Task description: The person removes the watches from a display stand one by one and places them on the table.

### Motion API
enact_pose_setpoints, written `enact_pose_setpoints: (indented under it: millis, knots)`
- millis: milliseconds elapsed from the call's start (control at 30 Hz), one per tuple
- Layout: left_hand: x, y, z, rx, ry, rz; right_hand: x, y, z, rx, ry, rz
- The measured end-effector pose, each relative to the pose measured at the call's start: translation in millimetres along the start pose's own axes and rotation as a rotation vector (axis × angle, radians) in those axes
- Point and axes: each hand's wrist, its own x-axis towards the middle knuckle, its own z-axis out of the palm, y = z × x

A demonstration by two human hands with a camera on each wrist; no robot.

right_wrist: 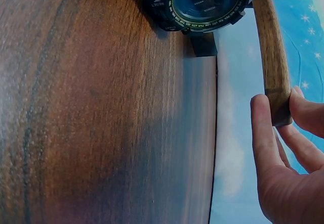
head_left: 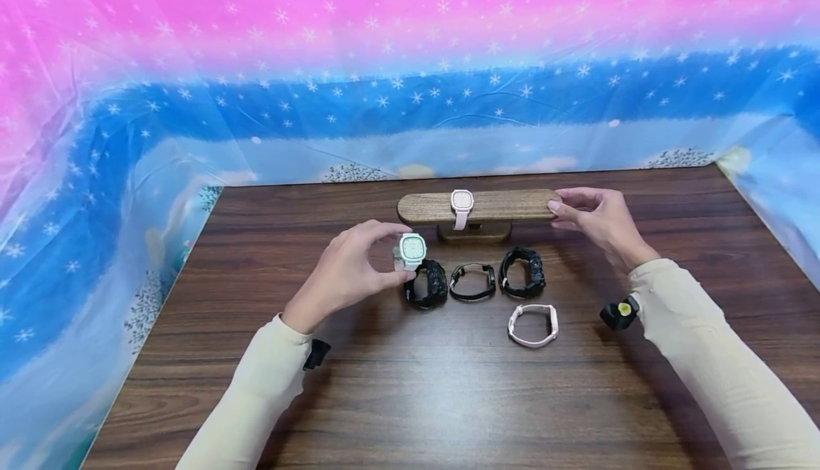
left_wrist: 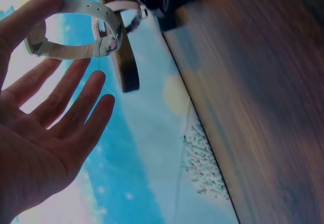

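My left hand [head_left: 349, 263] pinches a white wristwatch [head_left: 413, 248] between thumb and fingers, just left of a wooden watch stand [head_left: 506, 206]. In the left wrist view the watch's buckled strap [left_wrist: 76, 51] forms a closed loop, its dial turned away. With thumb and fingers, my right hand [head_left: 602, 221] grips the right end of the stand's bar [right_wrist: 276, 62]. A pink wristwatch [head_left: 462, 201] is fastened round that bar, left of its middle. Below the held watch stands a black chunky watch [head_left: 430, 285], partly hidden by the left hand and the white watch.
In front of the stand, a slim black watch [head_left: 472, 283] and another bulky black watch [head_left: 522, 272] stand on the brown wooden table [head_left: 448, 413]. Nearer me lies a pale pink watch [head_left: 534, 325]. A snowflake-patterned cloth [head_left: 359, 100] hangs behind the table's far edge.
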Motion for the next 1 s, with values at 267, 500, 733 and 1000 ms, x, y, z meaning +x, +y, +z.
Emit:
enact_pose_setpoints:
  millis: [267, 500, 733, 1000]
  knots:
    - [-4.0, 16.6, 10.2, -0.017, -0.040, 0.102, 0, 0, -1, -0.023, -0.002, 0.010]
    - [-3.0, 28.5, 22.3, -0.049, -0.109, 0.167, 1, -1, -1, -0.046, 0.001, 0.024]
    - [0.0, 42.2, 36.2, -0.004, -0.184, 0.210, 2, 0, -1, -0.076, -0.002, 0.035]
    - [3.5, 54.9, 51.9, 0.096, -0.235, 0.214, 0, -1, -1, -0.028, -0.005, 0.016]
